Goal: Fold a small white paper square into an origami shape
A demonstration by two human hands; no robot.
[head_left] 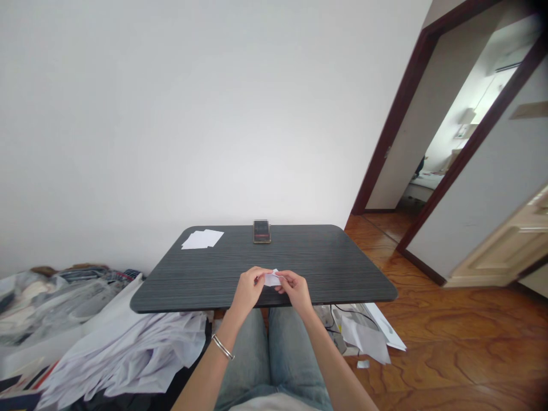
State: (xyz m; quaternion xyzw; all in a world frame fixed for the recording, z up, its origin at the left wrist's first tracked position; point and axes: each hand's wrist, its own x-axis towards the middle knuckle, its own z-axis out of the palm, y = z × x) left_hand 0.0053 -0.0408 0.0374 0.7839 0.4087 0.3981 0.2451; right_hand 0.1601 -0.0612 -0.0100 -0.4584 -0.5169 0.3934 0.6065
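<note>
Over the near part of the dark wood-grain table, the left hand and the right hand hold between closed fingertips a small white folded paper piece, which looks angular, with a pointed top.

Two hands, the left hand and the right hand, hold one small folded white paper at the desk's six o'clock. One silver bangle counts among the wearables. There is one desk. At its ten o'clock lie at least two white paper sheets; their overlap hides the exact number. At its twelve o'clock stands one phone-like device. Two denim-covered legs show at six o'clock in the view. One small white scrap lies on the floor at five o'clock, and one open doorway is at two o'clock.
</note>
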